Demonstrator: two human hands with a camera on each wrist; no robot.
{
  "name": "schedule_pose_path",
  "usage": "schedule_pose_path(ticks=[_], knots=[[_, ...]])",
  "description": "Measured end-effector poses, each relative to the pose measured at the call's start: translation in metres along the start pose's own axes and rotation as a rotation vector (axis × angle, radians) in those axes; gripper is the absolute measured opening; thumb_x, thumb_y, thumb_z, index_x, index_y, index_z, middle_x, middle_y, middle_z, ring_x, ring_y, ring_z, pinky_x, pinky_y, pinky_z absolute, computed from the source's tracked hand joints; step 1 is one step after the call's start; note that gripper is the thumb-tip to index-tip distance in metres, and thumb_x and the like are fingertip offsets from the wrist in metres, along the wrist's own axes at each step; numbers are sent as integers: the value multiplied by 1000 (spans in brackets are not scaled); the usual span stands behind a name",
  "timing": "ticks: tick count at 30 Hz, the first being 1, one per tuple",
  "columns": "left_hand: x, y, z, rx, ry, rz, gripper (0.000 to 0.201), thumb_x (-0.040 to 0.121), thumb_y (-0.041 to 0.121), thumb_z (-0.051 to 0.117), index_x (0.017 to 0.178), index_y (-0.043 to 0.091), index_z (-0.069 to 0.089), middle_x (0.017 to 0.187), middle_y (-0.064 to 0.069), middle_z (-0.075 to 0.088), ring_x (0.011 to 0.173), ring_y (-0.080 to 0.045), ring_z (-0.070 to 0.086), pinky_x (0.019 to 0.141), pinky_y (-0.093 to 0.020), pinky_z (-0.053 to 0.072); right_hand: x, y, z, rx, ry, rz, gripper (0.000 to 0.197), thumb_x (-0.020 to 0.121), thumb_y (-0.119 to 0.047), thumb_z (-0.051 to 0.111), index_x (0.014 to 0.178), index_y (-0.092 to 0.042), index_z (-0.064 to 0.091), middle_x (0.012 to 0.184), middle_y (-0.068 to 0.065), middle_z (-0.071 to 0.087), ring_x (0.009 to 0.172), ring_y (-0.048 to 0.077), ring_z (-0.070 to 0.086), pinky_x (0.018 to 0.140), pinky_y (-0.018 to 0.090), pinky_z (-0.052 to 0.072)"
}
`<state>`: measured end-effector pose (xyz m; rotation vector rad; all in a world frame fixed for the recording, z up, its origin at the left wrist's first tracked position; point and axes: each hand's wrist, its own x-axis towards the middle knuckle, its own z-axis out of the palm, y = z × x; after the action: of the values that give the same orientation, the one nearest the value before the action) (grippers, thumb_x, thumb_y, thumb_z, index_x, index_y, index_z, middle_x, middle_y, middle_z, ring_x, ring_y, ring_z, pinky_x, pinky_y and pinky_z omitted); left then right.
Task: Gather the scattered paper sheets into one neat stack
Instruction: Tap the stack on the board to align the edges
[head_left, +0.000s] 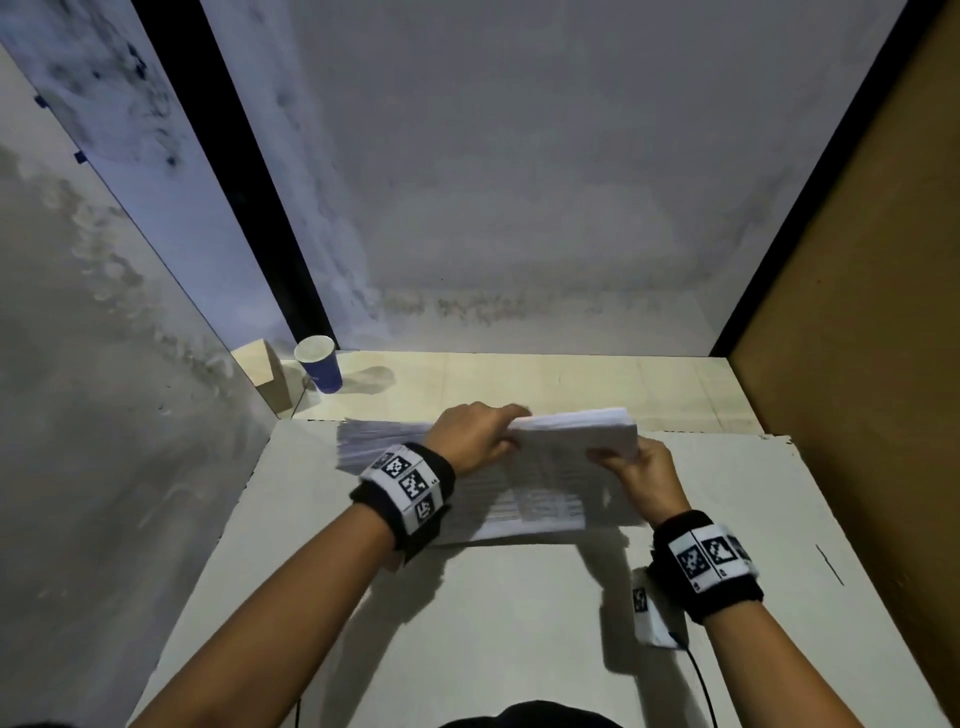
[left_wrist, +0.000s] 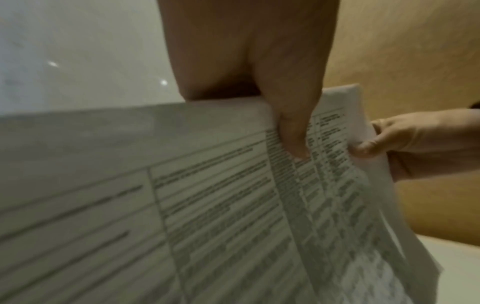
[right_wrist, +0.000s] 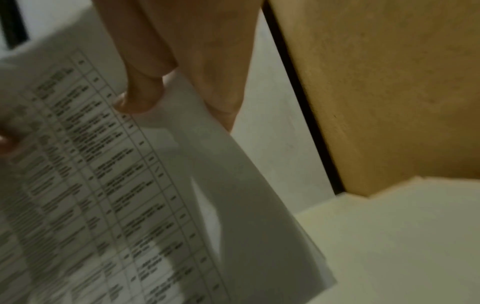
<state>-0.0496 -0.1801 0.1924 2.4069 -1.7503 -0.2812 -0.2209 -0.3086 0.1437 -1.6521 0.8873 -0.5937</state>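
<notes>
A thick bundle of printed paper sheets (head_left: 561, 467) stands tilted on its lower edge on the white tabletop (head_left: 519, 623). My left hand (head_left: 478, 434) grips the bundle's top edge from the left, thumb on the printed face (left_wrist: 293, 131). My right hand (head_left: 636, 470) pinches the right edge near the upper corner, thumb on the front (right_wrist: 137, 100). The front sheet (left_wrist: 233, 205) carries a table of text and bows outward (right_wrist: 130, 185). The bundle's left part looks blurred (head_left: 374, 441).
A blue paper cup (head_left: 319, 370) and a small wooden block (head_left: 265, 376) stand at the back left on a pale wooden board (head_left: 571, 384). A brown panel (head_left: 857, 364) walls the right side, grey panels the left and back. A tagged white device with a cable (head_left: 652, 608) hangs under my right wrist.
</notes>
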Motion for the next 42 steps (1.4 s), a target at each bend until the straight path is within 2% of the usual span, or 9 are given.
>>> schedule_pose_path(ticks=[2,5,8,12,15,17,24,30,42], knots=[[-2,-7,-12,-14,35,13,23,89,24,52,106,12,60,102,-16,68,98,-33,61,76,-36,43,2,-21,-2,-82,-25,-127,18,74,0,69,93,2,70,66,-9,63,53,-12,57,52,2,42],[-13,-25,-20,-267,215,12,14,85,12,57,93,9,68,87,-13,72,83,-24,66,70,-29,44,6,-48,-15,-311,-52,-278,5,72,-9,73,77,-9,72,66,7,67,62,7,54,53,15,39],[-29,-46,-22,-647,449,-63,15,80,7,62,91,7,72,78,-3,67,65,10,59,62,-8,42,10,-62,-37,-433,-37,-325,19,70,-17,76,59,-11,63,54,5,60,54,10,45,52,28,35],[-45,-53,-23,-987,608,-179,28,78,-13,55,100,1,64,71,11,69,62,15,58,62,-4,46,4,-74,-37,86,-63,-290,17,66,0,75,74,-12,65,51,-20,64,52,-6,56,54,7,43],[-52,-40,-17,-1238,683,-238,24,79,-14,54,91,5,64,66,11,71,62,7,64,59,-8,51,-3,-64,-11,339,-140,-164,38,51,-11,79,85,-10,64,66,-15,73,62,-2,66,61,14,53],[-56,-27,-4,-1331,751,-282,19,84,-3,56,88,15,61,80,6,67,64,5,66,58,-10,52,-11,-55,10,311,-116,-141,21,67,-3,73,85,-7,65,63,-15,72,60,-1,65,60,16,54],[-77,-11,55,-1238,695,-406,25,91,17,49,114,20,39,101,8,58,95,-15,60,73,-19,50,-39,-17,43,234,-14,-46,27,76,7,65,69,-17,58,67,-4,62,53,-6,60,49,8,48],[-76,-12,41,-1128,775,-331,25,92,7,46,110,22,37,95,16,56,79,14,59,69,-3,48,-32,-23,36,305,4,-85,25,76,8,65,75,-17,61,76,-2,64,67,8,62,55,9,51],[-76,-34,10,-1199,747,-148,25,84,12,55,94,27,38,93,6,49,79,14,54,69,-7,46,-9,-53,24,284,-96,-233,25,72,9,67,78,-16,65,63,-19,71,63,-5,65,61,10,50]])
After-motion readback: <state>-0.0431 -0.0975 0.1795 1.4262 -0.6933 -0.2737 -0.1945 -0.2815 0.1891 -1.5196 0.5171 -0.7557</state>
